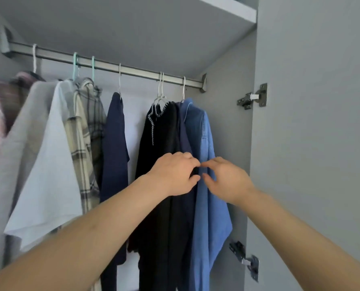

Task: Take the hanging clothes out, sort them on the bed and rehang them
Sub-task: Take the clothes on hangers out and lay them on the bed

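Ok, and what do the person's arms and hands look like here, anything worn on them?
Both forearms are bare as far as the view shows: no sleeves. The left hand and right hand wear no gloves, and no watch, bracelet or ring shows on them.

No text, label, brand or number can be read anywhere — not on the clothes point(204, 156); not on the rail point(112, 67); not on the hinges point(253, 97).
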